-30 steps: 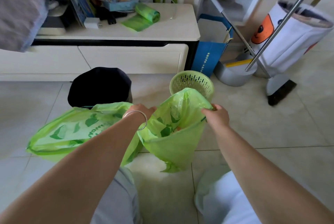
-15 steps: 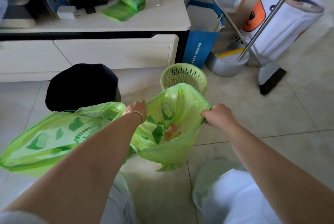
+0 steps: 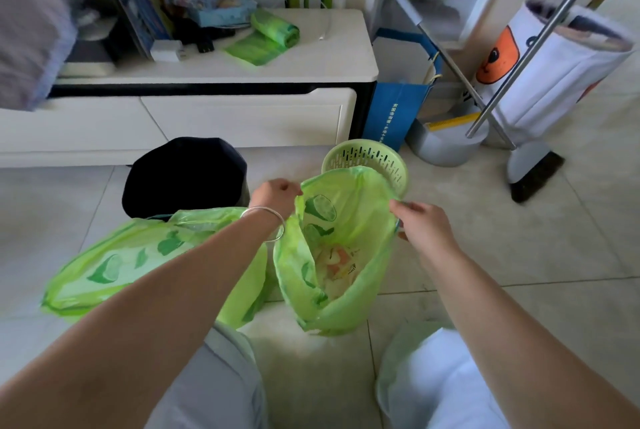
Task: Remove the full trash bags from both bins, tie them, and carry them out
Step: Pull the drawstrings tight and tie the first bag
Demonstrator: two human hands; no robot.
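Note:
A green trash bag (image 3: pixel 346 304) hangs in front of me, its mouth held wide, with scraps of rubbish visible at its bottom. My left hand (image 3: pixel 275 194) pinches the bag's rim on the left side and my right hand (image 3: pixel 420 220) pinches the rim on the right. A second green trash bag (image 3: pixel 117 262) lies on the floor under my left forearm. Behind the held bag stands a small green perforated bin (image 3: pixel 367 158) with no liner. A black bin (image 3: pixel 187 175) stands to its left.
A white low cabinet (image 3: pixel 242 110) runs along the back, with a roll of green bags (image 3: pixel 273 32) on top. A blue paper bag (image 3: pixel 394 113), grey dustpan (image 3: pixel 446 144), broom (image 3: pixel 533 172) and white fabric hamper (image 3: pixel 554 75) crowd the right. My knees are at the bottom.
My hands have moved apart and the held bag's mouth has spread wider, showing its contents. The view has tilted slightly; the other bag stays on the floor.

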